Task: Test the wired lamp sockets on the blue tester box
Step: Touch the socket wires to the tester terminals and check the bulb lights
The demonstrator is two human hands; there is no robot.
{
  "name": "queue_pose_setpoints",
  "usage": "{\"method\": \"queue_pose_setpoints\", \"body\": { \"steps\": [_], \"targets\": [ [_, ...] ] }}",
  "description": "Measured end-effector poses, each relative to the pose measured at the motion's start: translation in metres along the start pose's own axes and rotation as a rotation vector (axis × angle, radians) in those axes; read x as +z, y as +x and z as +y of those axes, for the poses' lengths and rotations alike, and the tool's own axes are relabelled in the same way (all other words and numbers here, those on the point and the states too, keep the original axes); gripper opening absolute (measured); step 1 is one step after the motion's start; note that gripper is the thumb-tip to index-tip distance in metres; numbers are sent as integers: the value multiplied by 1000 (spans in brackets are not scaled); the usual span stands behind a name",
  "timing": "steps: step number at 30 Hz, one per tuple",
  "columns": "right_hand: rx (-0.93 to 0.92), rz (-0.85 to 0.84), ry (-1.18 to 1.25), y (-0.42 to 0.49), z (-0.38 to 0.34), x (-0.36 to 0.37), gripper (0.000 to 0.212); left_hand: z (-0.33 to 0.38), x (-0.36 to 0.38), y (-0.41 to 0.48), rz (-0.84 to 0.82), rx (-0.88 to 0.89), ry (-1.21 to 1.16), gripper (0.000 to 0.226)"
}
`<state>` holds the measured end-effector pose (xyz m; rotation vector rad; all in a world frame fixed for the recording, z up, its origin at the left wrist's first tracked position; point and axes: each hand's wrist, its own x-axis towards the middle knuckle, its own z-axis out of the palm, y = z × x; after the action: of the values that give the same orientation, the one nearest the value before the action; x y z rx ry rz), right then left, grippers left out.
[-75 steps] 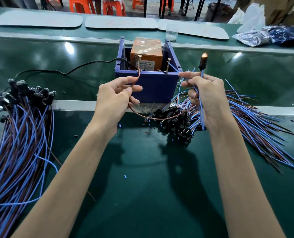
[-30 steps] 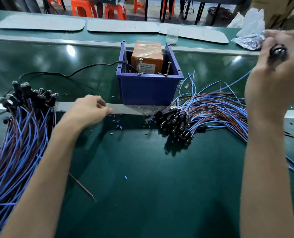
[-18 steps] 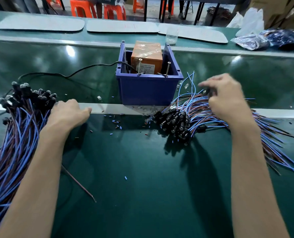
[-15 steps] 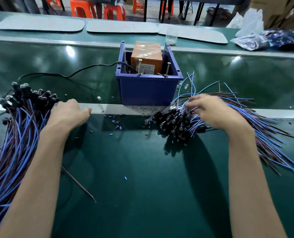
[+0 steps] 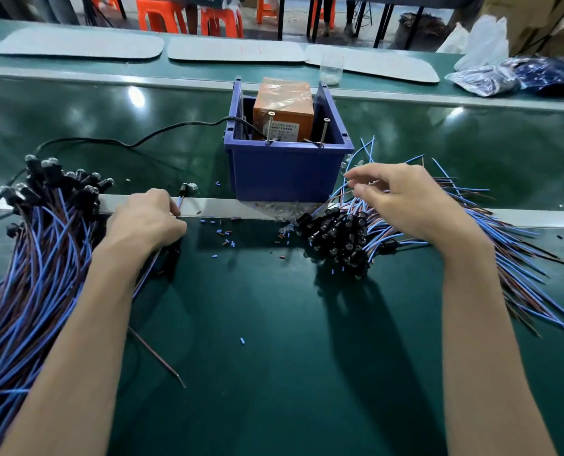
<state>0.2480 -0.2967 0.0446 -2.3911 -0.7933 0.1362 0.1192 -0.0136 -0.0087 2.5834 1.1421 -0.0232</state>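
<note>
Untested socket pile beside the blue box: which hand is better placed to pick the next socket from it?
Probably the right hand: it hovers open over the untested socket pile. The left hand is busy, pinching a socket by its wires beside the other bundle.

My green tabletop (image 5: 267,373) carries the blue tester box (image 5: 284,172) at the far centre, one bundle of wired sockets (image 5: 37,258) at my left, another pile (image 5: 373,238) at my right, and small wire offcuts (image 5: 223,232) scattered between them.
</note>
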Motion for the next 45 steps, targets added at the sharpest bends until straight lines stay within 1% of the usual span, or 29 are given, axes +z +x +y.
{"method": "queue_pose_setpoints", "body": {
  "steps": [2, 3, 5, 6, 12, 15, 17, 19, 20, 21, 23, 24, 26, 28, 29, 30, 32, 33, 34, 35, 36, 37, 38, 40, 42, 44, 45],
  "targets": [
    [-19, -12, 14, -1, -5, 2, 24, 0, 0, 0, 33, -42, 27, 24],
    [-27, -24, 17, -1, -8, 4, 24, -2, 0, 0, 29, -65, 51, 31],
    [-44, -47, 18, -2, -13, 7, 24, -5, 1, 2, -23, -81, 92, 42],
    [-49, -60, 16, -2, -15, 8, 24, -6, 2, 3, -47, -77, 98, 43],
    [-66, -114, 48, -2, -21, 14, 22, -1, -1, -3, -70, -46, 87, 25],
    [-85, -114, 91, -2, -26, 16, 21, 5, -18, -10, 13, -29, 54, 30],
    [-97, -107, 137, -2, -30, 17, 19, 15, -37, -20, 150, 60, -17, 28],
    [-116, -111, 210, -4, -36, 18, 20, 28, -53, -34, 297, 217, -156, 18],
    [-122, -131, 277, -4, -39, 19, 23, 35, -58, -43, 335, 315, -236, 14],
    [-123, -163, 365, -5, -42, 19, 26, 44, -60, -53, 326, 415, -312, 13],
    [-120, -217, 561, -6, -48, 22, 27, 62, -57, -72, 213, 587, -424, 14],
    [-112, -208, 655, -7, -52, 25, 27, 70, -52, -79, 151, 634, -435, 15],
    [-75, -126, 795, -7, -58, 29, 25, 83, -37, -86, 71, 657, -402, 16],
    [-39, -13, 824, -6, -62, 32, 27, 94, -27, -93, 77, 627, -402, 12],
    [-30, 44, 821, -6, -63, 32, 27, 98, -25, -98, 75, 609, -495, 12],
    [-27, 106, 822, -6, -62, 31, 27, 102, -26, -102, 32, 586, -677, 13],
    [-27, 223, 873, -5, -61, 26, 26, 107, -32, -108, -157, 511, -1126, 14],
    [-29, 256, 929, -6, -61, 23, 24, 108, -36, -110, -288, 469, -1245, 20],
    [-32, 265, 994, -7, -60, 19, 22, 109, -38, -110, -429, 420, -1265, 33],
    [-35, 257, 1052, -8, -61, 15, 20, 110, -38, -110, -560, 363, -1237, 46],
    [-40, 242, 1093, -10, -61, 12, 20, 111, -37, -109, -659, 299, -1215, 57],
    [-46, 230, 1119, -11, -61, 7, 20, 112, -36, -108, -716, 216, -1243, 64],
    [-53, 225, 1134, -11, -61, 3, 21, 112, -36, -106, -733, 122, -1334, 68],
    [-59, 237, 1152, -13, -61, -5, 24, 112, -37, -103, -702, -39, -1652, 66],
    [-53, 264, 1138, -15, -59, -11, 26, 108, -40, -100, -584, -163, -1939, 51],
    [-34, 268, 1105, -16, -56, -16, 27, 102, -44, -94, -417, -233, -2108, 39],
    [-24, 261, 1085, -16, -55, -17, 28, 99, -46, -93, -349, -236, -2165, 38]
  ]
}}
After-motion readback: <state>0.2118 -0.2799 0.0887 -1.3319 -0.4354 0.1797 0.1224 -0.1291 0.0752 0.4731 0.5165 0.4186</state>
